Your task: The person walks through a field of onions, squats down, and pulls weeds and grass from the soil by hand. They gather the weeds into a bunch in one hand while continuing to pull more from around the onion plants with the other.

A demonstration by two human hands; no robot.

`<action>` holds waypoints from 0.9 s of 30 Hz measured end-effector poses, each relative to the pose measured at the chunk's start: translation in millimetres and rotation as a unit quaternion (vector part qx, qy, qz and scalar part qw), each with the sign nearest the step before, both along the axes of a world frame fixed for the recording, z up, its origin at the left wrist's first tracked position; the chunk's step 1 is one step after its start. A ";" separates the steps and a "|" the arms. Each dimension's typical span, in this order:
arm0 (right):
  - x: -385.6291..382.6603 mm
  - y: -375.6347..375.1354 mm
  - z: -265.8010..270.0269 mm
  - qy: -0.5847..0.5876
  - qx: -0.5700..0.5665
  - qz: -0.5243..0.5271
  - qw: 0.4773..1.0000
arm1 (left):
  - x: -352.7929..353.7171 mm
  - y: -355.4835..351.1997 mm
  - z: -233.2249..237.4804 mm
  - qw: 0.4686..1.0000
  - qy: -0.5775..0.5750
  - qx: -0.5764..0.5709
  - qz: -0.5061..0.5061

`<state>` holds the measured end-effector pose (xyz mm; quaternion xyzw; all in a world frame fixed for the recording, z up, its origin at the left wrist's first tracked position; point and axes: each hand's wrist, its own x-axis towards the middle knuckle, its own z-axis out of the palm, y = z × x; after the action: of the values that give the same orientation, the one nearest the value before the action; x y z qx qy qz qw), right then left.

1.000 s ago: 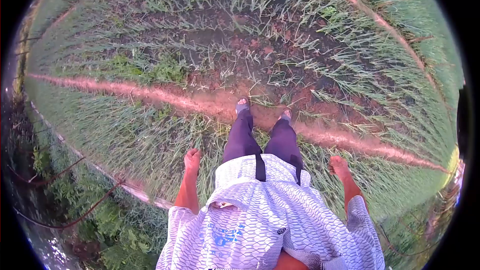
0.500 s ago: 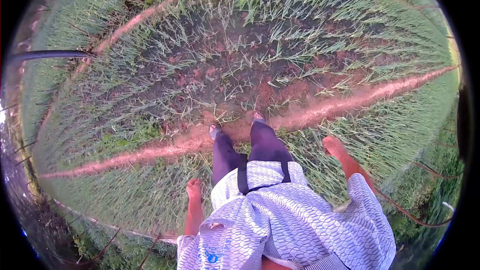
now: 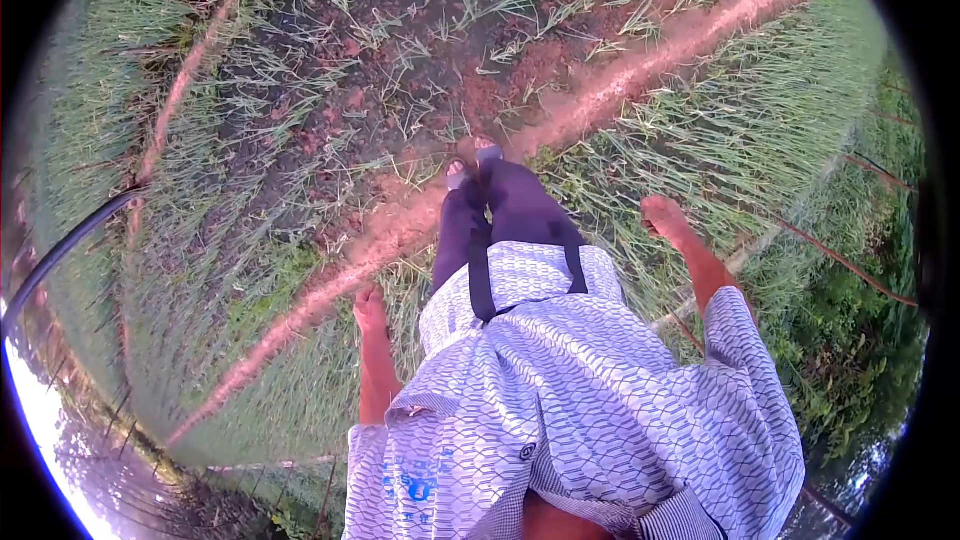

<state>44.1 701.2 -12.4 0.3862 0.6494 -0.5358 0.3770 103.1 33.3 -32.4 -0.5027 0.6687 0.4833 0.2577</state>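
My left hand (image 3: 369,308) hangs at the left of my body above the green plants, its fingers curled and their grip too small to make out. On the right, my right hand (image 3: 664,218) is held out over the grass-like leaves with its fingers curled inward; nothing shows sticking out of it. Between the hands are my patterned shirt (image 3: 560,340) and dark trousers (image 3: 520,205). My feet (image 3: 472,162) stand close together at the edge of a reddish soil ridge (image 3: 600,100).
Rows of green plants (image 3: 290,120) grow in dark, wet-looking soil beyond the ridge. A dark curved hose or cable (image 3: 75,235) arcs in at the left. Thin brownish stalks or wires (image 3: 850,270) cross the right side, beside bushes (image 3: 830,350).
The view has tilted and turned, so the ridge slopes more steeply. My feet look closer together. Both hands sit slightly higher in the picture.
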 end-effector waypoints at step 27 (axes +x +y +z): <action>-37.2 120.9 -18.2 -0.051 -0.019 -0.030 0.998 | 7.4 127.0 -35.7 0.995 -0.053 -0.015 0.088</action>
<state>6.9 822.1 -30.7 0.4253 0.6070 -0.5384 0.4010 110.5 160.3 -68.0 -0.5882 0.6145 0.4668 0.2420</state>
